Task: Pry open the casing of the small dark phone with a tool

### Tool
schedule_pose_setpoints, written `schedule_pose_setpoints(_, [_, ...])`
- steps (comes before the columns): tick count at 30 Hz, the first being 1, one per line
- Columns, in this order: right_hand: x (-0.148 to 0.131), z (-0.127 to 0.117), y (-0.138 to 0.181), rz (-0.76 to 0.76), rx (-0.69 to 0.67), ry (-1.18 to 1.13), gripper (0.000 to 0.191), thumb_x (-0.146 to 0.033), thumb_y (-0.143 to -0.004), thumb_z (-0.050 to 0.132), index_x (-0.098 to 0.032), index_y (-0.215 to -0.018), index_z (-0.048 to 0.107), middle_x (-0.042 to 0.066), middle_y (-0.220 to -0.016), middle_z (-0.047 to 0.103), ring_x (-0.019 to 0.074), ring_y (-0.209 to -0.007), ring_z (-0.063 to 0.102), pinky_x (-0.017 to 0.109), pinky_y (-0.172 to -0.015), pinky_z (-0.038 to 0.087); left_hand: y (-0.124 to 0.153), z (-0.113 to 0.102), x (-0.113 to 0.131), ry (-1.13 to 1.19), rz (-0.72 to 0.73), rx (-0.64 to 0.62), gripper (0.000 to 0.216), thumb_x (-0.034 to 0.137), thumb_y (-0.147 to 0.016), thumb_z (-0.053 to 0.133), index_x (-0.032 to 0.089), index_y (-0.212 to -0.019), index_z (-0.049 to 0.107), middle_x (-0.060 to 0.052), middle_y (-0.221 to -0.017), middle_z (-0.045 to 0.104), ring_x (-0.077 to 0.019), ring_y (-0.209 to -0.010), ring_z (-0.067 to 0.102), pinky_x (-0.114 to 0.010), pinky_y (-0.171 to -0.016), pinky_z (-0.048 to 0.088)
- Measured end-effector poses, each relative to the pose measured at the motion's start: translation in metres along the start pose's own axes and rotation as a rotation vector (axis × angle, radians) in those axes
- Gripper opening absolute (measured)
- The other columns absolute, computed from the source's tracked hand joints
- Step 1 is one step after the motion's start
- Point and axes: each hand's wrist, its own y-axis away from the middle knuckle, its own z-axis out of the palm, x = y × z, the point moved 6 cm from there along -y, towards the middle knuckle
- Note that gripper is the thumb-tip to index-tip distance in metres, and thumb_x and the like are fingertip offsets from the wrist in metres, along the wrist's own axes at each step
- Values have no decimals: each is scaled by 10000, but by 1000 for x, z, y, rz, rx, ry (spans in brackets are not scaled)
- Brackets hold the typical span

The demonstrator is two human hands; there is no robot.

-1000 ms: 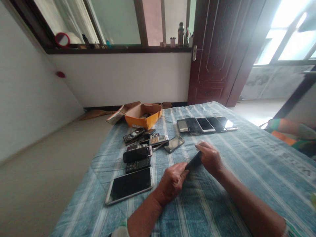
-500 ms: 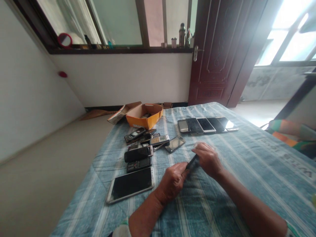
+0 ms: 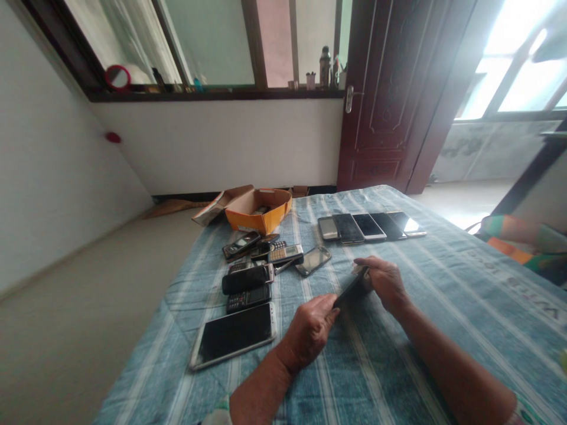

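While it tilts above the striped cloth [image 3: 398, 366], a dark phone [image 3: 351, 288] is pinched at both ends: my left hand [image 3: 310, 330] grips its near end between thumb and curled fingers, my right hand [image 3: 384, 282] closes over the far end. Just left lies a large phone [image 3: 234, 334] beside a cluster of keypad phones [image 3: 257, 262]. Beyond, a row of five smartphones [image 3: 370, 226] and an orange box [image 3: 259, 209] sit near the table's far edge.
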Motion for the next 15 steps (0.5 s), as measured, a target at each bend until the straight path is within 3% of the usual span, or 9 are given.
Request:
schedule_pose_setpoints(6, [-34, -6, 4, -277, 71, 111, 291, -178, -676, 451, -173, -747, 733, 22, -673, 655, 146, -590, 601, 250, -531, 444, 1, 3, -5, 26, -21, -9, 263, 178, -921, 440, 121, -1132, 586, -120, -996, 681, -209, -933, 654, -306, -824, 536])
schedule_pose_setpoints(12, [-102, 5, 36, -848, 83, 447, 300, -70, -841, 419, -166, -805, 701, 57, -762, 650, 172, -751, 616, 306, -687, 479, -7, 7, -7, -5, -88, -39, 217, 113, -878, 487, 141, -1055, 610, -82, -949, 681, -196, -896, 647, -285, -818, 517])
schedule_pose_setpoints(15, [-120, 21, 56, -1034, 8, 537, 280, -46, -871, 426, -147, -788, 673, 76, -751, 612, 198, -819, 593, 346, -753, 483, -10, 9, -7, -35, -96, -91, 205, 87, -832, 544, 149, -1012, 619, -63, -930, 677, -201, -885, 632, -288, -815, 505])
